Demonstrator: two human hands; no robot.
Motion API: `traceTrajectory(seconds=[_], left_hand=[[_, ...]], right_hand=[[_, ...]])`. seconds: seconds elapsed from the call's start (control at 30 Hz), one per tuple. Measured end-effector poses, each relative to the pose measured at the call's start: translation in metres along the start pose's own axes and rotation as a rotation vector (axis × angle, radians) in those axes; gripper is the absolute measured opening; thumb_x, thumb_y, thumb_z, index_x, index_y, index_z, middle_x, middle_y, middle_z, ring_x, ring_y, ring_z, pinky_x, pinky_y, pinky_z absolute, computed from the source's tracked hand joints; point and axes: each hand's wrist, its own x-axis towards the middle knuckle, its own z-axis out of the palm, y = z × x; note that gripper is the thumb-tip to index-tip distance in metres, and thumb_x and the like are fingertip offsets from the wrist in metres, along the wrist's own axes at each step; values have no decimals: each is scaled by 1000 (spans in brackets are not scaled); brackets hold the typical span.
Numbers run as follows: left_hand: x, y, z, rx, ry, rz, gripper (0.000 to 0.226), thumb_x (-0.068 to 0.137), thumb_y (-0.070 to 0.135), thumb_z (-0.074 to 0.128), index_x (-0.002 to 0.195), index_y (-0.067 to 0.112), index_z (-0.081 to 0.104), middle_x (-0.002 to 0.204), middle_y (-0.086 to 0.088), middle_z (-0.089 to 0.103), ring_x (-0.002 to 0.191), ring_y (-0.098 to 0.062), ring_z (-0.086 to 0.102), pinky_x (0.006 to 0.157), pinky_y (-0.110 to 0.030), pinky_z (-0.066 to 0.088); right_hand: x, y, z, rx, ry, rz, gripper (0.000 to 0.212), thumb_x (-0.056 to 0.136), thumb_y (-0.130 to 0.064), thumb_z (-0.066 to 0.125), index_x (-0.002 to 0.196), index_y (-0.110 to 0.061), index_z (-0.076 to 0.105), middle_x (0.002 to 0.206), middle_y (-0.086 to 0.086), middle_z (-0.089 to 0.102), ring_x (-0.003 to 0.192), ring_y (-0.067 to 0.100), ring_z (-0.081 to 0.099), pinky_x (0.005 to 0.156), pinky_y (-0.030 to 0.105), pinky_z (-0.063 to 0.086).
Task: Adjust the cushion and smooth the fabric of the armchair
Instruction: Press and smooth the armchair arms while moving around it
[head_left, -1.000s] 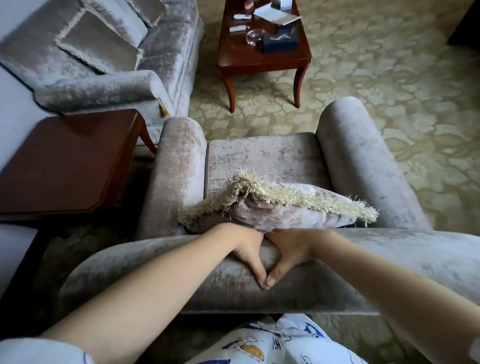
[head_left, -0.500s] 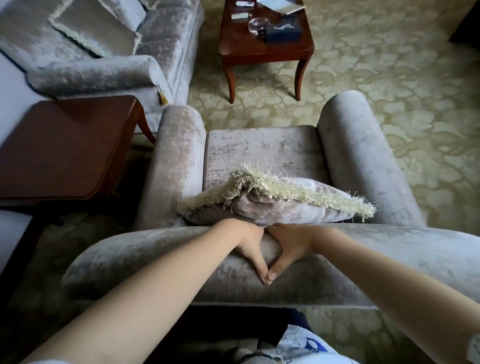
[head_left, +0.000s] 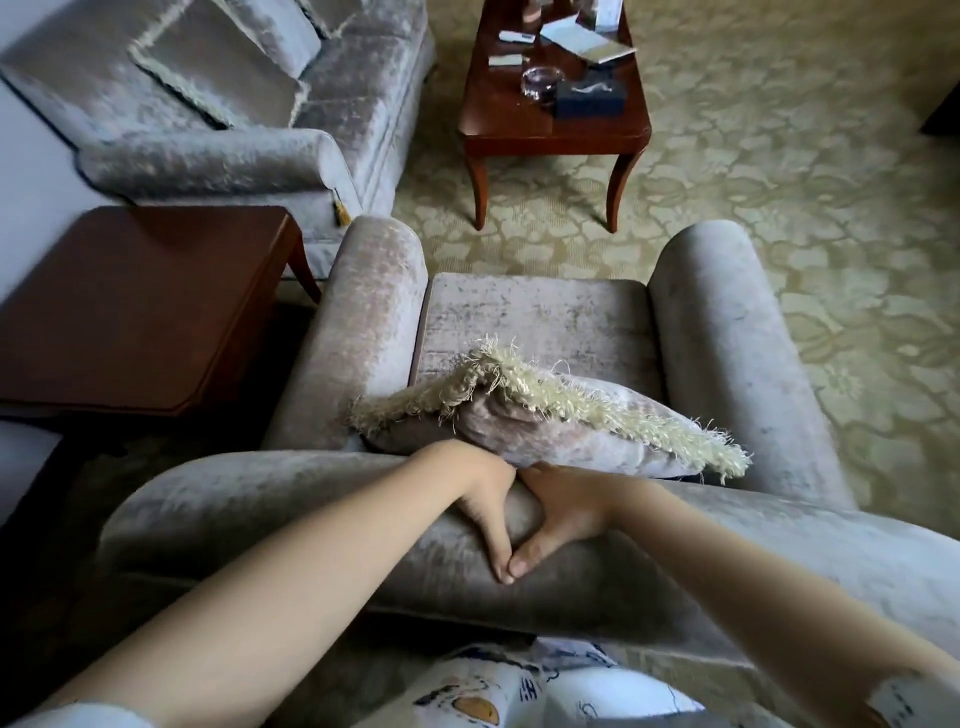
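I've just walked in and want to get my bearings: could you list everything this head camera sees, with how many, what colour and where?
Velvet armchair: one, silvery grey, centre, seen from behind its backrest.
Fringed velvet cushion: one, grey with cream fringe, on the seat against the backrest.
Velvet sofa: one, grey, upper left, with fringed cushions on it.
Wooden side table: one, dark reddish brown, left.
Wooden coffee table: one, reddish brown, top centre.
Glass ashtray: one, clear, on the coffee table.
Tissue box: one, dark, beside the ashtray.
Papers: several, pale, on the coffee table.
Patterned carpet: one, beige-gold, floor.
Left hand: on the backrest top, thumb tip touching the other.
Right hand: likewise, fingers behind the cushion.
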Motion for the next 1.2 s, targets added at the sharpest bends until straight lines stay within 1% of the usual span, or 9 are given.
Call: traceTrajectory(seconds=[0.2,0.33,0.43,0.73,0.87,0.97,1.03,1.13,1.2], left_hand=[[-12,-15,14,-136,93,14,135,36,57,88,145,11,25,149,1,36,132,-17,38,112,-34,28],[-15,-16,27,-157,89,7,133,39,61,86,145,10,24,150,-1,34,132,-17,37,111,-33,28],[-13,-13,25,-144,56,-15,136,38,69,80,146,12,21,151,0,32,133,-18,36,110,-34,30],[18,42,7,-78,-10,32,123,31,79,72,132,14,46,132,0,55,110,-20,56,98,-36,45],[47,73,-13,-128,-85,41,113,43,72,76,136,17,44,135,1,54,115,-20,54,102,-36,42],[66,96,-23,-171,-141,34,111,46,69,78,137,16,44,133,0,55,115,-21,55,101,-36,43],[75,107,-24,-199,-177,23,113,41,69,78,136,16,45,130,0,58,111,-21,58,99,-37,45],[85,113,-28,-230,-175,16,119,30,72,76,133,19,48,127,2,60,108,-21,59,98,-38,46],[88,113,-28,-211,-168,7,124,27,73,75,135,18,46,129,1,58,109,-21,59,98,-38,46]], right_hand=[[14,-6,3,-38,-36,29,125,37,-78,73,142,-24,33,145,-8,42,129,11,40,109,27,28],[4,-1,16,-36,34,52,122,41,-80,70,143,-27,29,147,-8,38,131,12,37,105,22,24],[-3,3,10,-4,32,104,112,49,-74,74,142,-26,33,145,-6,40,130,15,38,107,27,27],[-43,42,-14,-65,-99,291,89,62,-69,71,131,-19,46,131,-2,53,117,20,51,102,39,41],[-53,74,-38,-96,-232,282,103,63,-71,68,144,-20,31,147,-2,38,133,19,36,111,33,25],[-62,103,-50,-104,-317,269,100,72,-63,68,149,-24,17,155,-2,24,140,17,21,114,33,16],[-70,117,-53,-78,-309,224,102,70,-61,72,149,-27,17,155,-7,22,139,10,19,114,32,14],[-78,124,-55,36,-246,124,105,62,-58,76,147,-29,22,146,-19,27,127,-7,21,105,18,13],[-79,127,-54,70,-226,92,110,53,-66,74,145,-28,26,144,-22,28,129,-6,24,106,17,16]])
